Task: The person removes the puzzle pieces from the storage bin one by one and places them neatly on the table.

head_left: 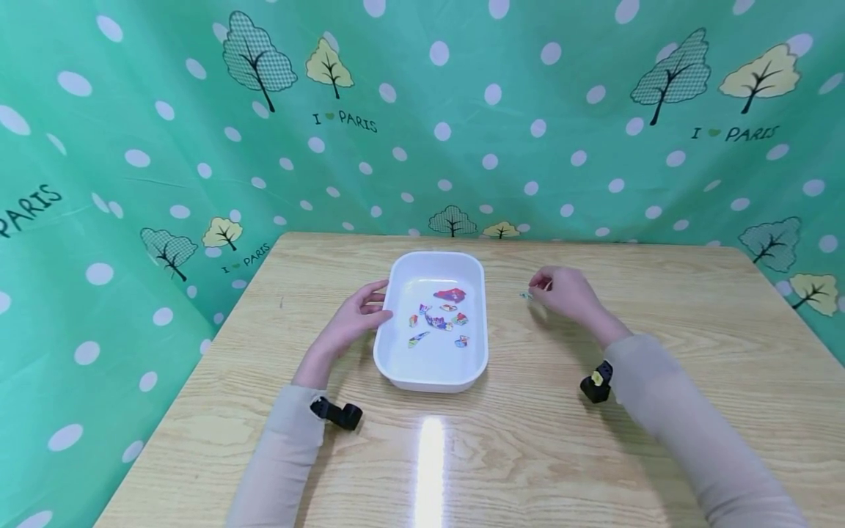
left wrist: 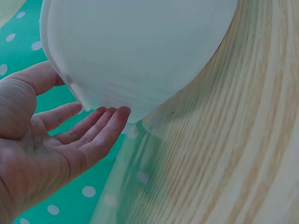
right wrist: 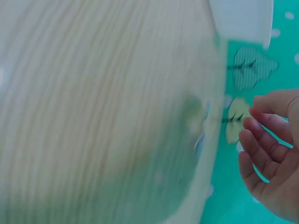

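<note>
A white plastic tray (head_left: pixel 432 372) stands on the table. Several small colourful flat pieces (head_left: pixel 439 321) lie scattered on its floor. My left hand (head_left: pixel 356 317) holds the tray's left side; in the left wrist view the thumb reaches over the rim and the fingers rest on the outer wall. To the right of the tray, my right hand (head_left: pixel 566 297) hovers over the table with loosely bent fingers. A small piece (right wrist: pixel 200 142) lies on the table just beyond its fingertips, blurred in the right wrist view. Nothing is visible between thumb and forefinger.
The light wooden table (head_left: pixel 528 455) ends at the back against a green curtain (head_left: pixel 462 147) with white dots and printed trees. A black wrist camera (head_left: pixel 337 413) is on the left sleeve and another black camera (head_left: pixel 597 383) on the right.
</note>
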